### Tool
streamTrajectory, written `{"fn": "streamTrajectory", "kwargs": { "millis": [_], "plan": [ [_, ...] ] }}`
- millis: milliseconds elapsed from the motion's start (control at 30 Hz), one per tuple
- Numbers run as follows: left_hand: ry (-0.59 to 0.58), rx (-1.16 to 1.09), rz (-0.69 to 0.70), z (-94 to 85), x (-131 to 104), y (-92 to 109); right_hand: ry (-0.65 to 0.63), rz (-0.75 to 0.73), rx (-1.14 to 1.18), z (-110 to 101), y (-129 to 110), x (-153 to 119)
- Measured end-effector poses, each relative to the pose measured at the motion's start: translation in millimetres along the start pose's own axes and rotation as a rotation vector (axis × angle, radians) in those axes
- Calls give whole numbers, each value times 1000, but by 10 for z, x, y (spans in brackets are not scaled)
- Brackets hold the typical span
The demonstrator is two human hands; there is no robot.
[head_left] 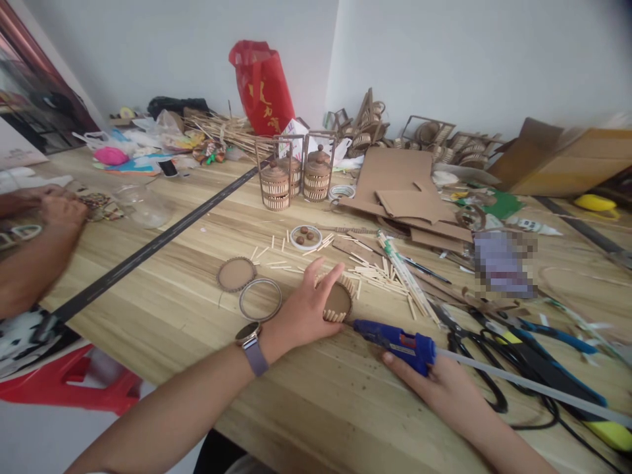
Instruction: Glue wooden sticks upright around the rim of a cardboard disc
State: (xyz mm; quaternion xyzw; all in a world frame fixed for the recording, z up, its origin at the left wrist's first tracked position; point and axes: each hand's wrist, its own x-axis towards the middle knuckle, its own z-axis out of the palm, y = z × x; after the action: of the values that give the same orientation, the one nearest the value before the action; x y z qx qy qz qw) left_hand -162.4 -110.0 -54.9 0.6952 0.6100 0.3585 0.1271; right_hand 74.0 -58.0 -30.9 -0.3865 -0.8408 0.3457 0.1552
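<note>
My left hand (pixel 307 304) grips a small round basket (pixel 338 301) made of short wooden sticks around a brown cardboard disc, steadying it on the wooden table (pixel 197 309). A watch sits on that wrist. My right hand (pixel 434 382) holds a blue hot glue gun (pixel 395 341), its nozzle pointing left and touching the basket's lower edge. A white glue stick (pixel 523 384) sticks out of the gun's back. Loose short sticks (pixel 375 273) lie just behind the basket.
A cardboard disc (pixel 236 274) and a ring (pixel 260 299) lie left of my hand. Finished stick baskets (pixel 296 178), cardboard sheets (pixel 405 191), scissors (pixel 474 349) and a red bag (pixel 263 85) crowd the table. Another person's hands (pixel 54 210) work at far left beside a long black ruler (pixel 158 243).
</note>
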Motion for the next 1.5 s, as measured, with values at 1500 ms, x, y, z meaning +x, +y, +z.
{"fn": "streamTrajectory", "kwargs": {
  "millis": [1500],
  "plan": [
    [-10, 0, -21, -2, 7, -4, 106, 95, 28, 74, 87, -2]
  ]
}}
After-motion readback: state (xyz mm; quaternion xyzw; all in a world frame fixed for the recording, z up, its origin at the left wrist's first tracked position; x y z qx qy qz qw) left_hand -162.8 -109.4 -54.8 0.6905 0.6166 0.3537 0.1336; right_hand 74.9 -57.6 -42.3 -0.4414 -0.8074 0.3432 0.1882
